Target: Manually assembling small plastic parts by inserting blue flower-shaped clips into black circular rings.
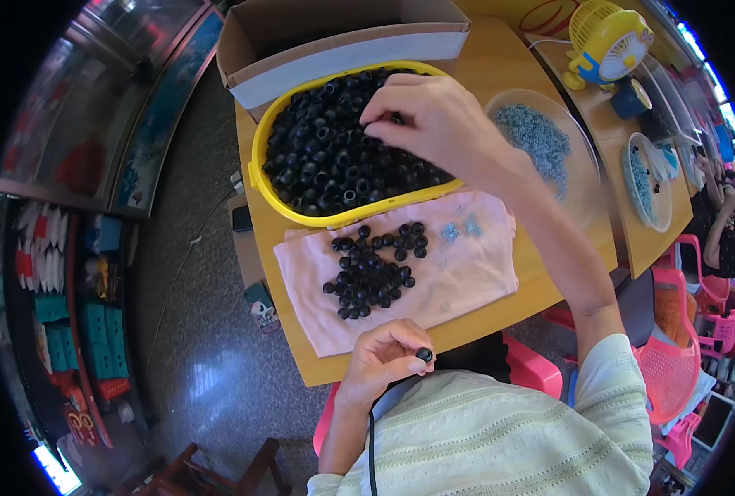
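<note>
My left hand (384,357) is closed near the table's front edge, holding a small black hollow cap (424,354) between thumb and fingertips. My right hand (434,120) reaches over a yellow basin (311,221) heaped with similar black caps (314,157). Its thumb and fingers are drawn together just above the heap; what they grip, if anything, cannot be made out. On a folded pink cloth (467,281) in front of the basin lies a loose group of black caps (372,281). Beside them are two little clusters of pale blue bits (450,232).
Behind the basin stands a cardboard box (351,48). To the right are a clear round tray of blue bits (533,140), a white oval dish (644,186) and a yellow fan (607,41). Pink chairs (669,364) and another person's arm (719,223) are at far right.
</note>
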`<state>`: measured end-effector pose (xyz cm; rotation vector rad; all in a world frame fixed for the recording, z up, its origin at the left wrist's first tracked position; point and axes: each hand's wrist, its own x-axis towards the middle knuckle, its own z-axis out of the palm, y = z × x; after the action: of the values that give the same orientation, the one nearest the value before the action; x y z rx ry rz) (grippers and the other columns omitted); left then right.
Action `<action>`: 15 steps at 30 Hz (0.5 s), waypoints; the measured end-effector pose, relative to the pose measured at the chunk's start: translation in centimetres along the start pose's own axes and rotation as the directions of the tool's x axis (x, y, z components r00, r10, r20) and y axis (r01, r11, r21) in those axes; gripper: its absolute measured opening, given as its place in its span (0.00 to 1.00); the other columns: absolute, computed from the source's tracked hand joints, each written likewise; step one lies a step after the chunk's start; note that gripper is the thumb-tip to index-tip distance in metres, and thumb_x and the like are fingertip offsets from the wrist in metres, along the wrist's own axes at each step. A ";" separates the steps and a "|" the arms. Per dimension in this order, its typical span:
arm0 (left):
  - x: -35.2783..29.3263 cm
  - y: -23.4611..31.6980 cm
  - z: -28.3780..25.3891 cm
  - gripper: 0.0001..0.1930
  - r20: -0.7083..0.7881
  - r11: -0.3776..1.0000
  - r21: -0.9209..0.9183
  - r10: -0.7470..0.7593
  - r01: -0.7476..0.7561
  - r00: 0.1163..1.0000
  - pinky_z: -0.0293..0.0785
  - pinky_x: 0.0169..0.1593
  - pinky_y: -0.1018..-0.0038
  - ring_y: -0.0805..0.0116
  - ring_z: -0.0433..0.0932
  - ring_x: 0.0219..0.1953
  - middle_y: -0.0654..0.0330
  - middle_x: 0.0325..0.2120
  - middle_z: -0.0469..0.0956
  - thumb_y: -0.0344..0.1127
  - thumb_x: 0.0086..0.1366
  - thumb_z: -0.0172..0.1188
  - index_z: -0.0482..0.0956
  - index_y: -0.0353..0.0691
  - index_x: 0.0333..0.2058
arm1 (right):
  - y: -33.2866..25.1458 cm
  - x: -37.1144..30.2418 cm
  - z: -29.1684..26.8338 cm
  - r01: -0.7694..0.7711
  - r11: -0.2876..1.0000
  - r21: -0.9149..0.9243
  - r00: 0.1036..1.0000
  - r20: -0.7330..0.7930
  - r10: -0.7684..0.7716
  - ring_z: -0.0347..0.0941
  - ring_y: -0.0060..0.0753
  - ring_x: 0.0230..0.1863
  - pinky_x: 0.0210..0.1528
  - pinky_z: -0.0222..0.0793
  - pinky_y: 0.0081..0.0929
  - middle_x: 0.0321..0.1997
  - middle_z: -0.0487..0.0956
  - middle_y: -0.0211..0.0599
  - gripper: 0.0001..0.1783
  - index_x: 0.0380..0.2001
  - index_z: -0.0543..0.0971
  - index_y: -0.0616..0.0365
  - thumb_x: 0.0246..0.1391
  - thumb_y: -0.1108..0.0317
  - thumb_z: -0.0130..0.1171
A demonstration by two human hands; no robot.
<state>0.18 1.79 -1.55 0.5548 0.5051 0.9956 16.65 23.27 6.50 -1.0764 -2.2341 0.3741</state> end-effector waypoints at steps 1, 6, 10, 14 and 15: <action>0.0 0.1 0.1 0.10 0.009 1.000 0.013 0.019 -0.019 1.000 0.75 0.29 0.76 0.66 0.76 0.27 0.51 0.27 0.74 0.28 0.54 0.64 0.76 0.33 0.34 | 0.0 -0.3 -0.6 -0.082 0.986 0.146 0.996 -0.013 0.084 0.75 0.35 0.30 0.35 0.70 0.31 0.29 0.79 0.35 0.08 0.32 0.82 0.57 0.49 0.67 0.62; 0.3 0.6 1.1 0.10 -0.025 0.992 0.030 0.123 -0.122 0.992 0.73 0.25 0.79 0.67 0.75 0.24 0.52 0.25 0.73 0.28 0.52 0.66 0.74 0.35 0.32 | -2.7 -4.0 -4.0 -0.462 0.622 0.632 0.884 0.271 0.381 0.67 0.07 0.26 0.26 0.60 0.10 0.25 0.77 0.19 0.09 0.35 0.84 0.57 0.54 0.64 0.62; 1.5 1.3 2.7 0.10 -0.052 0.965 0.098 0.250 -0.244 0.967 0.71 0.24 0.79 0.68 0.74 0.24 0.52 0.24 0.73 0.28 0.54 0.64 0.73 0.38 0.35 | -3.5 -7.9 -4.1 -0.489 0.371 0.790 0.867 0.390 0.311 0.69 0.10 0.28 0.29 0.64 0.10 0.28 0.79 0.23 0.10 0.37 0.82 0.60 0.54 0.67 0.62; 2.7 1.8 3.6 0.08 -0.087 0.957 0.005 0.291 -0.292 0.953 0.75 0.33 0.76 0.68 0.78 0.29 0.52 0.30 0.77 0.22 0.56 0.62 0.73 0.35 0.34 | -5.0 -10.9 -3.8 -0.448 0.275 0.851 0.885 0.379 0.270 0.74 0.15 0.36 0.39 0.68 0.11 0.32 0.80 0.28 0.09 0.38 0.82 0.62 0.54 0.71 0.62; 2.8 1.8 3.8 0.09 -0.091 0.959 -0.008 0.283 -0.284 0.955 0.76 0.34 0.76 0.67 0.79 0.31 0.52 0.31 0.78 0.24 0.57 0.63 0.73 0.35 0.36 | -5.1 -11.6 -3.4 -0.451 0.267 0.852 0.884 0.383 0.270 0.74 0.15 0.36 0.39 0.68 0.11 0.32 0.80 0.28 0.09 0.38 0.82 0.62 0.54 0.71 0.62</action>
<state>2.68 4.25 2.10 0.5765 0.5019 1.3029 21.27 11.03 6.89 -0.8428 -1.3389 1.7679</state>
